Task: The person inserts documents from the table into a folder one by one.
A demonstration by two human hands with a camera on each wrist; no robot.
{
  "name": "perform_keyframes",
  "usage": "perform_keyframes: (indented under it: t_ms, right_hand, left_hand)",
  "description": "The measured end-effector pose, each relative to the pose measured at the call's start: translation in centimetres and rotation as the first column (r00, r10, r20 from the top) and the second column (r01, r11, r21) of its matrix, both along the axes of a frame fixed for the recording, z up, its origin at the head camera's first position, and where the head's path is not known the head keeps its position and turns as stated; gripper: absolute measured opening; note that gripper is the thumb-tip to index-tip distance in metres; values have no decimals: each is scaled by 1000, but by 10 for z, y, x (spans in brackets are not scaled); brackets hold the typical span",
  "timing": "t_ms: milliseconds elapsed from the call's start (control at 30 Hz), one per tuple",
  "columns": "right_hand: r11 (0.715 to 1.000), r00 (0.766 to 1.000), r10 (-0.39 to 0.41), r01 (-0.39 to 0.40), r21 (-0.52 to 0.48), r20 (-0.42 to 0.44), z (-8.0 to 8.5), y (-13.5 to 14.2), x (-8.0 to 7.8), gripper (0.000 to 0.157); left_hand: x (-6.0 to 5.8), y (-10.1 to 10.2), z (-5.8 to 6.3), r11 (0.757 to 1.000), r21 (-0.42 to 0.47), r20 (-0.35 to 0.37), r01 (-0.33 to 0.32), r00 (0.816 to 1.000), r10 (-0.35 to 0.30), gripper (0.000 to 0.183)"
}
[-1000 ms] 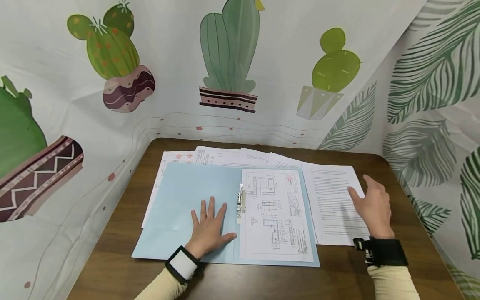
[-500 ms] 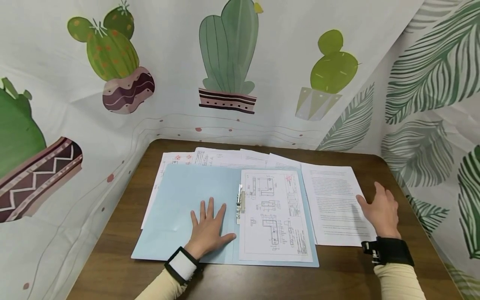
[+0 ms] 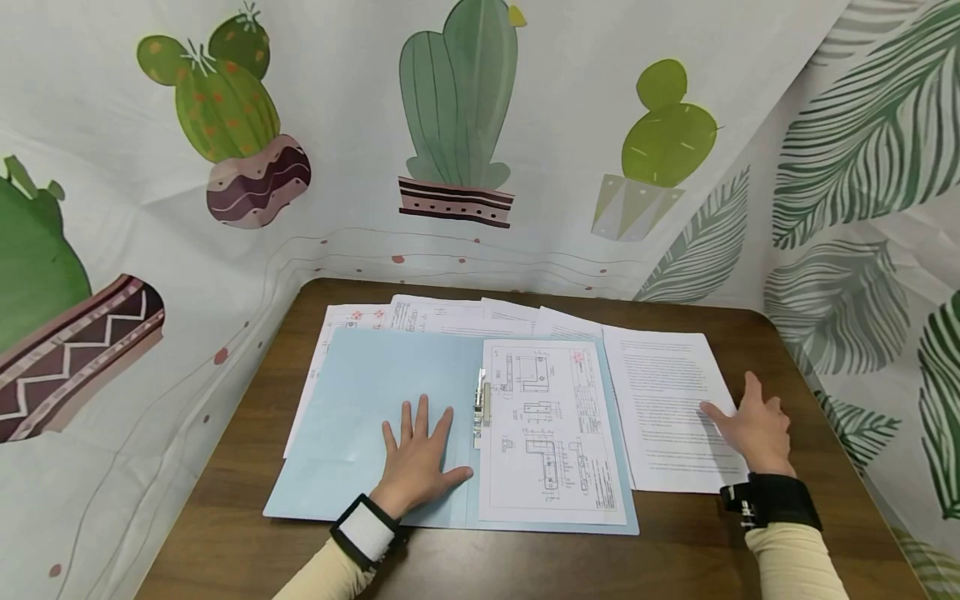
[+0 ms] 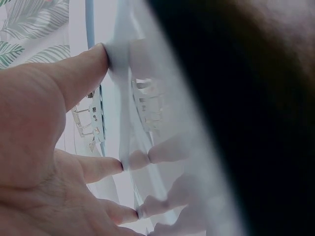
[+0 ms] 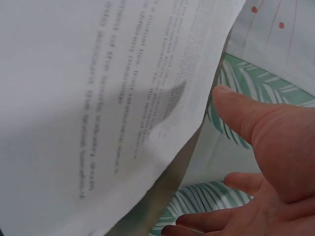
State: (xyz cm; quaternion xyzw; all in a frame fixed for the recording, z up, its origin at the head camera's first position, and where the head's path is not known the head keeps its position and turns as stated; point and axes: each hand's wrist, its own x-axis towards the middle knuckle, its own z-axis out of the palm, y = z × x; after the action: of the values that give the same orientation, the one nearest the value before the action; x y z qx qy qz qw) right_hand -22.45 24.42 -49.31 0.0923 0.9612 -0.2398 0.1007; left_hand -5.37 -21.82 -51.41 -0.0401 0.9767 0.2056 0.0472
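A light blue file folder point(image 3: 360, 375) lies spread out on the table, a metal lever clip point(image 3: 482, 408) at its spine. On its right side sits a drawing sheet point(image 3: 555, 492) with technical outlines. My left hand point(image 3: 416, 467) rests on the folder's left cover, fingers spread; its fingertips meet the glossy cover in the left wrist view. To the right, a printed text sheet point(image 3: 667, 400) sticks out beside the folder. My right hand point(image 3: 757, 429) is over that sheet's right edge, fingers extended and holding nothing. The right wrist view shows its thumb point(image 5: 236, 108) near the paper's edge.
Several more papers point(image 3: 442, 312) fan out from under the folder's far edge, and one sheet point(image 3: 318, 367) shows at its left. All lie on a brown wooden table point(image 3: 540, 567). A cloth point(image 3: 337, 167) printed with cacti and leaves hangs behind and beside it.
My right hand has moved right from over the text sheet, then slightly back left, and now sits lower at its right edge. The left hand, folder and papers have stayed in place.
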Motion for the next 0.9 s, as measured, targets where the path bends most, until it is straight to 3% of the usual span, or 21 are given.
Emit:
perform_keyframes:
  t_ms: [400, 900]
  right_hand:
    - [998, 996, 50, -53, 40, 73, -7, -4, -2, 105]
    - [996, 998, 43, -46, 77, 46, -12, -14, -4, 93]
  left_hand:
    - [0, 0, -1, 1000, -1, 4, -1, 1000, 1, 95]
    - [0, 1, 0, 1000, 6, 3, -2, 1000, 2, 95]
